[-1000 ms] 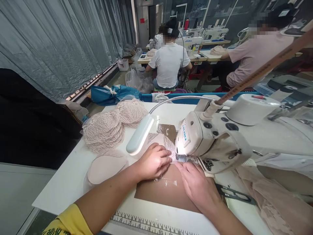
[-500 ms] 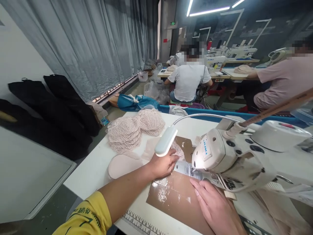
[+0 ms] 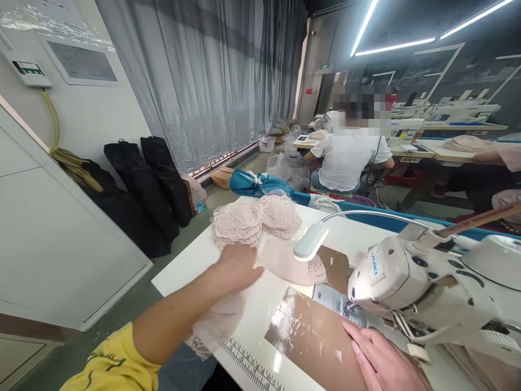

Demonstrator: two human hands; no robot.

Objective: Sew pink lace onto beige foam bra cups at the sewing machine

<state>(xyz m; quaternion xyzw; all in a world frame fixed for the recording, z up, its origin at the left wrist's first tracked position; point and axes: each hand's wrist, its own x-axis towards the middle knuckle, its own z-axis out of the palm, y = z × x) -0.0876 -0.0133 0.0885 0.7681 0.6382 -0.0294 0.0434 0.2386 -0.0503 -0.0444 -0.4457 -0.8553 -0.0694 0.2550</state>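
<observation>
My left hand, blurred by motion, is over the white table at the near side of two stacks of beige lace cups. Its fingers are mostly hidden, so its grip does not show. Under the left forearm, a blurred beige lace piece lies across the table's front edge. My right hand rests on a brown taped sheet, fingers stretched out, holding nothing. A sheer beige piece with a lace edge lies left of the sewing machine, close to its metal plate.
A lamp on a bendable neck hangs above the table. A ruler strip runs along the front edge. Beyond a blue cloth trough, a person in a white shirt sits at another table. Black bags lean at the left wall.
My left hand has left the lace-edged piece by the needle and moved left towards the stacks. The lace piece under the forearm has shifted to the front edge. The view has turned left.
</observation>
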